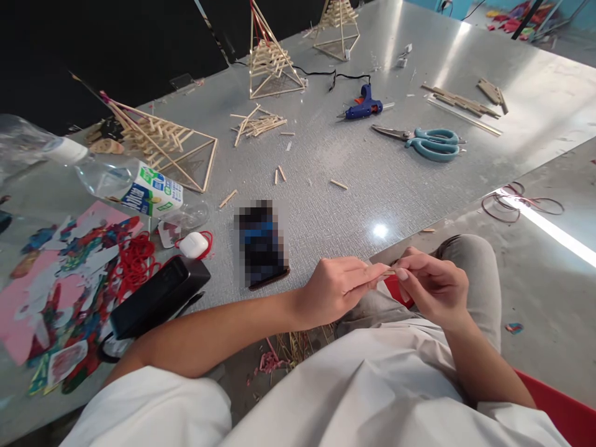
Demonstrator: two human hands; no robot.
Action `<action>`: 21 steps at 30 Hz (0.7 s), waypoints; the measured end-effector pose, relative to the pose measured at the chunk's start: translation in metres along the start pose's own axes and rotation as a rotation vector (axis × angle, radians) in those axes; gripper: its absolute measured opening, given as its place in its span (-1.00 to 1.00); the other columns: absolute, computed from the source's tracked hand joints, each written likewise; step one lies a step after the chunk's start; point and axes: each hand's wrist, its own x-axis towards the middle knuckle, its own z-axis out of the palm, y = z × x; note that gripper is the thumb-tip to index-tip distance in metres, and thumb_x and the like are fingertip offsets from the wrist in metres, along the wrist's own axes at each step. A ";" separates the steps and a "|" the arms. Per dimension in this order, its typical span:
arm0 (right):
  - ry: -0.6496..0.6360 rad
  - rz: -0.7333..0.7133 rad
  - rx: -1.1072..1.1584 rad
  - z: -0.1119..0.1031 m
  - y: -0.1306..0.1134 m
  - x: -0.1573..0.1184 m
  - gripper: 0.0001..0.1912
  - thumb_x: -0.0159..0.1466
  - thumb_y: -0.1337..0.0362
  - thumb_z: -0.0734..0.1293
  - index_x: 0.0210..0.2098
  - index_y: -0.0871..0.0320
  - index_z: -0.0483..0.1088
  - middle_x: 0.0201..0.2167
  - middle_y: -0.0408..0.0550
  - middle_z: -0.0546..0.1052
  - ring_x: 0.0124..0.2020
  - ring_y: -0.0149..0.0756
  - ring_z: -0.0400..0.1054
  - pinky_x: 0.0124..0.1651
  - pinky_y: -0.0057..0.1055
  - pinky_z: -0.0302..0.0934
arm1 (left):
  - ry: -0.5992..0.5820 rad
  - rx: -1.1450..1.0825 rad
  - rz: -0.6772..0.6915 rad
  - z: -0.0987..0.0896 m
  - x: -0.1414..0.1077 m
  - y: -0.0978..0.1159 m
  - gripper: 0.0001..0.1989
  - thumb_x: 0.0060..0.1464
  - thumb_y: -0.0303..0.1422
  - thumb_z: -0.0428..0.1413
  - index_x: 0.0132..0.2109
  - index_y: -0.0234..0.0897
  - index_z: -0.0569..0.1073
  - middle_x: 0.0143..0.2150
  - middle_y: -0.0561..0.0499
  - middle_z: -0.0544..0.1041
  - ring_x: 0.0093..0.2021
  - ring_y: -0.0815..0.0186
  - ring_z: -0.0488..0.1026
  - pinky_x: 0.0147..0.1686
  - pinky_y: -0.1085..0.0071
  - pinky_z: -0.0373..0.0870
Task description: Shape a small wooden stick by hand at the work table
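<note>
Above my lap, just off the table edge, both hands meet around a short thin wooden stick (pixel 387 273). My left hand (pixel 342 282) has its fingers pressed together along one end of it. My right hand (pixel 433 282) pinches the other end between thumb and fingers. Much of the stick is hidden by the fingers. Left of my hands a phone (pixel 263 248) lies on the table, partly blurred out. Beyond it are a few loose short sticks (pixel 339 184) and a pile of sticks (pixel 258 124).
Stick-built pyramid frames (pixel 274 65) stand along the back. A blue glue gun (pixel 364 104), scissors (pixel 435 144) and wooden strips (pixel 460 102) lie farther off. At left are a plastic bottle (pixel 125 180), red string (pixel 135 257), a white earbud case (pixel 194 244), a black box (pixel 156 295) and painted paper scraps (pixel 60 285).
</note>
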 end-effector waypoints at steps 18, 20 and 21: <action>0.075 0.177 0.152 0.014 -0.001 -0.001 -0.86 0.50 0.15 0.34 -0.17 0.06 0.40 -0.58 -0.26 0.39 -0.62 -0.44 0.21 -0.53 -0.44 0.13 | -0.035 -0.022 -0.040 0.001 0.001 0.002 -0.72 0.52 -0.43 -0.02 0.19 -0.35 0.52 -0.15 -0.09 0.73 -0.24 0.34 0.60 -0.21 0.39 0.59; 0.125 0.173 0.070 0.010 0.002 0.001 -0.75 0.56 0.07 0.21 -0.23 0.03 0.27 -0.60 -0.29 0.31 -0.60 -0.40 0.16 -0.47 -0.41 0.16 | -0.033 -0.035 -0.059 0.001 0.001 0.002 -0.72 0.53 -0.41 -0.03 0.18 -0.33 0.52 -0.15 -0.08 0.73 -0.20 0.33 0.64 -0.16 0.38 0.61; 0.163 0.145 0.009 0.006 0.003 0.003 -0.69 0.57 0.04 0.15 -0.28 0.02 0.21 -0.60 -0.28 0.28 -0.60 -0.39 0.13 -0.45 -0.39 0.15 | -0.034 -0.037 -0.067 0.001 0.001 0.003 -0.73 0.53 -0.40 -0.04 0.17 -0.32 0.51 -0.15 -0.07 0.74 -0.19 0.33 0.65 -0.15 0.37 0.62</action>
